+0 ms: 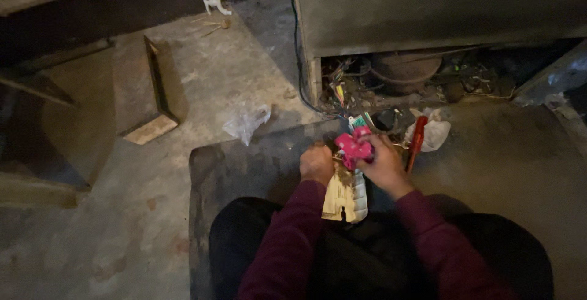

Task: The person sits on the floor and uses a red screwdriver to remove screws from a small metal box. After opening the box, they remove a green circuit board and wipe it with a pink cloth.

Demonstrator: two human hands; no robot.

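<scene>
Head view shows us first the largest thing, a big grey metal cabinet (pixel 440 6) that looks like the back of an old appliance, with an open bay at its bottom. Inside this bay we see a round dark compressor (pixel 405 70) and a tangle of coloured wires (pixel 342 89). Below it is the concrete floor (pixel 122 214), and on the floor a dark mat (pixel 244 165) where we sit with dark trousers and maroon sleeves. To the left a flat panel (pixel 143 92) lies on the floor, and near the mat lies a crumpled clear plastic bag (pixel 246 121).

Now the smaller things. A worn cardboard packet (pixel 346 195) rests between our knees, its long axis running from us toward the cabinet. Just above its far end is a small pink part (pixel 354 146), directly between both hands. Our right hand (pixel 385 164) is nearer: its fingers (pixel 365 148) curl around the pink part from the right and pinch it. Our left hand (pixel 317 163) is just beside it on the left, closed like a fist; we cannot tell if it holds anything. A red-handled screwdriver (pixel 417 142) lies just right of the right hand, pointing toward the cabinet, partly over a white rag (pixel 435 133).
</scene>
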